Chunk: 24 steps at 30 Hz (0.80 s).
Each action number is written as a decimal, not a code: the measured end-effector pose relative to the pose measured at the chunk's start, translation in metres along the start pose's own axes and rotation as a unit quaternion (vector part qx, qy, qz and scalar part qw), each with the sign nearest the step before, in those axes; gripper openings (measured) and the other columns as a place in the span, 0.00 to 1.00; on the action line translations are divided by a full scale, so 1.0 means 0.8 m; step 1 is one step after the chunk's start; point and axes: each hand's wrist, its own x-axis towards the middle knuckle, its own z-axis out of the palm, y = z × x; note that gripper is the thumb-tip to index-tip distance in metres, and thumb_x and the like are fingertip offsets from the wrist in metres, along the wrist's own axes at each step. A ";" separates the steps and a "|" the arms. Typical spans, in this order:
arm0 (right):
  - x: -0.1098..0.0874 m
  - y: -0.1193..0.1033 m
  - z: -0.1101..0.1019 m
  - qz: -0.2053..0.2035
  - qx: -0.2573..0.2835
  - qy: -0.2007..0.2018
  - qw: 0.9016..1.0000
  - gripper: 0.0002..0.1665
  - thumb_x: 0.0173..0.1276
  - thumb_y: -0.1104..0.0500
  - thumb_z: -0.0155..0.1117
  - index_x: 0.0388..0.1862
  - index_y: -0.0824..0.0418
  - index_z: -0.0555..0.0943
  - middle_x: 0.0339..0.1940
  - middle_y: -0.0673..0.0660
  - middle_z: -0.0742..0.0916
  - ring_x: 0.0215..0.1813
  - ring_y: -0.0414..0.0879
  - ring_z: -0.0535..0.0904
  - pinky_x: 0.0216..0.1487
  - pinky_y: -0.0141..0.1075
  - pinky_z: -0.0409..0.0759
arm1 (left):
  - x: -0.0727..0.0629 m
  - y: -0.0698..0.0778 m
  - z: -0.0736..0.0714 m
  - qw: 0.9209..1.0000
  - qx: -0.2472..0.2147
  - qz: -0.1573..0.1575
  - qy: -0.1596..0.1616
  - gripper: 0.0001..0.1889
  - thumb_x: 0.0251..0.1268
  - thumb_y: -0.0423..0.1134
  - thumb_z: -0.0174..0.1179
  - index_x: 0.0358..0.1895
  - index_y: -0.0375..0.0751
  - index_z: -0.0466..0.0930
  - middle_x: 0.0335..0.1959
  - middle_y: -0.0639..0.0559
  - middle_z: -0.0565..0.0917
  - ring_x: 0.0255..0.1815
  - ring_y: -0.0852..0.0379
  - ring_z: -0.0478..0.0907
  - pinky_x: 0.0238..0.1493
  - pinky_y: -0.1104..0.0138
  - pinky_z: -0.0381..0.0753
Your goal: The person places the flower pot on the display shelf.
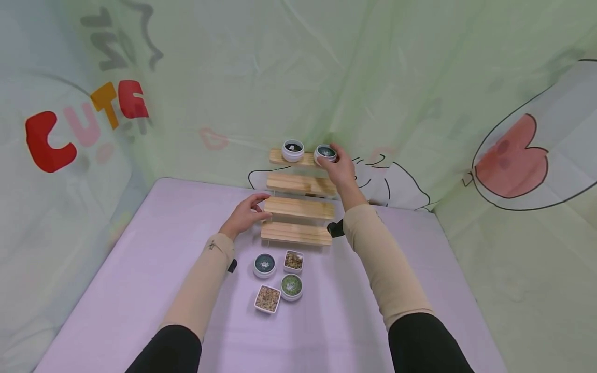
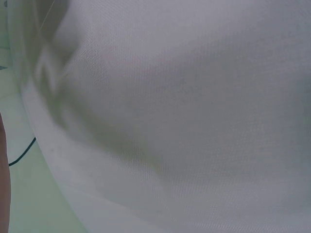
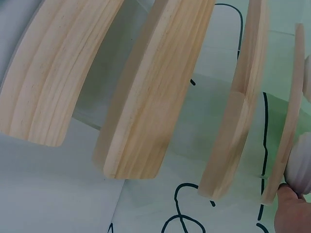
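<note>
A tiered wooden display stand (image 1: 300, 208) with several pale planks stands near the back of the table. My right hand (image 1: 340, 167) grips a small round white pot (image 1: 319, 157) with a dark green top, at the right end of the top plank. In the right wrist view, the thumb (image 3: 290, 208) presses against the white pot (image 3: 299, 167) beside the plank's end. My left hand (image 1: 243, 215) holds the stand's left end, thumb and fingers about the third plank down. Another round white pot (image 1: 293, 156) sits on the top plank's left.
In front of the stand are a round blue-green-topped pot (image 1: 265, 265), a square pebble-filled pot (image 1: 294, 261), a round green-topped pot (image 1: 292, 286) and a square gravel-filled pot (image 1: 268, 299). Lilac cloth covers the table (image 1: 196, 207). A printed curtain (image 1: 242, 77) hangs close behind.
</note>
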 end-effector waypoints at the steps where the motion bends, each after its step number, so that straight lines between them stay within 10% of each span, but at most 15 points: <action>1: -0.001 0.000 0.000 0.001 -0.002 0.000 1.000 0.38 0.69 0.53 0.65 0.75 0.55 0.64 0.70 0.57 0.73 0.68 0.50 0.68 0.67 0.41 0.72 | 0.000 0.000 0.000 1.000 0.000 0.001 0.000 0.32 0.59 0.40 0.70 0.68 0.48 0.70 0.65 0.50 0.74 0.41 0.54 0.72 0.35 0.67 0.70; 24: -0.048 0.034 -0.015 -0.039 0.087 0.015 0.995 0.38 0.69 0.57 0.65 0.76 0.57 0.63 0.77 0.55 0.64 0.76 0.51 0.59 0.76 0.36 0.61 | 0.002 -0.002 -0.002 1.000 0.005 -0.005 0.001 0.33 0.59 0.41 0.70 0.68 0.48 0.70 0.64 0.50 0.75 0.40 0.54 0.72 0.34 0.67 0.71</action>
